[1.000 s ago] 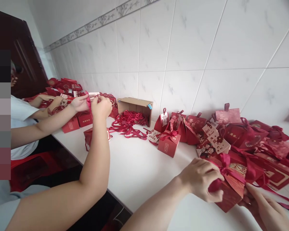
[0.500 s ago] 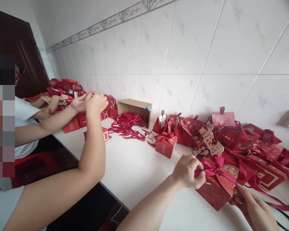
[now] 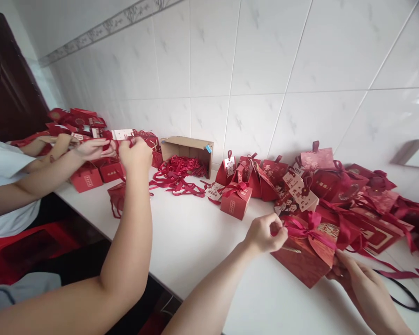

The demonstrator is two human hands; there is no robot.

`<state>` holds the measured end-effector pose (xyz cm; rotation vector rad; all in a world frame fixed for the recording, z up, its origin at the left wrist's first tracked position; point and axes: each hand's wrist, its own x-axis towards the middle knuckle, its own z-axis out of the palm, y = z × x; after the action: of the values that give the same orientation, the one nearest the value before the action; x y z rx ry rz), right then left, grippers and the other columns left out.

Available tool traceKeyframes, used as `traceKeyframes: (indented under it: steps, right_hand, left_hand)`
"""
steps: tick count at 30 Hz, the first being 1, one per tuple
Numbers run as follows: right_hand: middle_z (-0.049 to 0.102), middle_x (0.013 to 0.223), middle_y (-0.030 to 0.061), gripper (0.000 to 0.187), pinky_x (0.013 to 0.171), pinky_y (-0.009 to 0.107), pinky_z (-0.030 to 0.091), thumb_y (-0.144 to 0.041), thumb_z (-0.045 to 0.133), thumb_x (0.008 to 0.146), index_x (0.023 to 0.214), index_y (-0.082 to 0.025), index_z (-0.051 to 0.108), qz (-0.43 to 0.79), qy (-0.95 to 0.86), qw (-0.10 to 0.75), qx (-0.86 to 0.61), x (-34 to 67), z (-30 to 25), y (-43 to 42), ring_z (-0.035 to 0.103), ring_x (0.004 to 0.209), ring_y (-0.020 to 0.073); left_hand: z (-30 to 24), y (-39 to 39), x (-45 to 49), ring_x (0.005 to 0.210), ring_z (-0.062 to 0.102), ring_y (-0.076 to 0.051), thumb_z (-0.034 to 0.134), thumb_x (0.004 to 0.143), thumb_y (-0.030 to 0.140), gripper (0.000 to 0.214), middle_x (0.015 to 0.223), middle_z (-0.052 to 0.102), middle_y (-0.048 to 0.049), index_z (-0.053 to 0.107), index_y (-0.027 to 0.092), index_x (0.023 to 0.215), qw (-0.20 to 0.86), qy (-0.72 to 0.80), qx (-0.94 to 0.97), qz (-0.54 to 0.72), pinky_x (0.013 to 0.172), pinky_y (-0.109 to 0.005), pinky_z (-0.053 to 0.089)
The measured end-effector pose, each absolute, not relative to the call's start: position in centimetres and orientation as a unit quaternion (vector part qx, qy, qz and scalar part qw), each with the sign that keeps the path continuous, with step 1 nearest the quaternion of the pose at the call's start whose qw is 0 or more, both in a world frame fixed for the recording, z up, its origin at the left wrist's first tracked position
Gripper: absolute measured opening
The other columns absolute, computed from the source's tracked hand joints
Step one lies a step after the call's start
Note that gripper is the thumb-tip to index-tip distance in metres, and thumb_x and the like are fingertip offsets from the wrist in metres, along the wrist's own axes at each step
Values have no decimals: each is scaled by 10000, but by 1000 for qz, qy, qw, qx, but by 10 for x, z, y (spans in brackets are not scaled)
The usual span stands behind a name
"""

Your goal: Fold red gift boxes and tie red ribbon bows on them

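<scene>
A red gift box (image 3: pixel 300 260) with a red ribbon bow (image 3: pixel 309 228) lies on the white counter (image 3: pixel 195 242) in front of me. My left hand (image 3: pixel 265 232) is closed in a pinch on the ribbon's left end. My right hand (image 3: pixel 361 281) grips the box at its lower right corner, fingers pressed against it.
Several finished red boxes (image 3: pixel 335 186) with tags crowd the tiled wall behind. One small red box (image 3: pixel 234 202) stands alone. An open cardboard box (image 3: pixel 186 149) spills red ribbons (image 3: pixel 176 179). A co-worker's hands (image 3: pixel 134 151) work a ribbon at left; another person's arms lie beyond. A black loop (image 3: pixel 405 298) lies at right.
My left hand has drawn the ribbon end out to the left and the bow has tightened. My view has shifted slightly. The co-worker's hands stay raised at their ribbon.
</scene>
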<state>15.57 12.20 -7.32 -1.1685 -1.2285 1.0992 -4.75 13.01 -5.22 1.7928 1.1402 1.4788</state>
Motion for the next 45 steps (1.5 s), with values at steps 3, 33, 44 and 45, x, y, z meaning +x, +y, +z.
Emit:
traceKeyframes:
  steps: [3,33,44,45]
  right_hand:
    - [430,519,-18,473,436,232,413,-596,677,611,501,-177,487,508,-484,520,-487,156,-73,122,411,503,112]
    - [305,441,-89,287,498,234,445,-308,556,688,515,-206,351,422,-270,749,-434,198,-33,128,392,434,74]
    - [528,595,-35,98,619,267,512,-206,583,635,575,-172,513,376,-206,825,-369,205,-15,122,564,614,108]
    - [548,625,-26,84,650,289,521,-201,580,633,581,-172,520,382,-204,824,-366,205,-13,121,588,652,124]
  left_hand:
    - [-52,133,-48,542,450,-102,527,707,263,170,558,478,37,437,191,583,268,436,659,550,548,-217,364]
    - [-22,158,-94,566,557,-91,595,672,205,93,653,599,-3,519,156,690,520,304,174,779,571,-215,435]
    - [-7,151,-106,517,507,-74,584,774,250,232,577,513,34,446,166,607,593,156,84,785,479,-193,358]
    - [-6,150,-107,513,504,-73,581,776,256,229,578,509,33,454,163,610,595,151,87,785,472,-192,350]
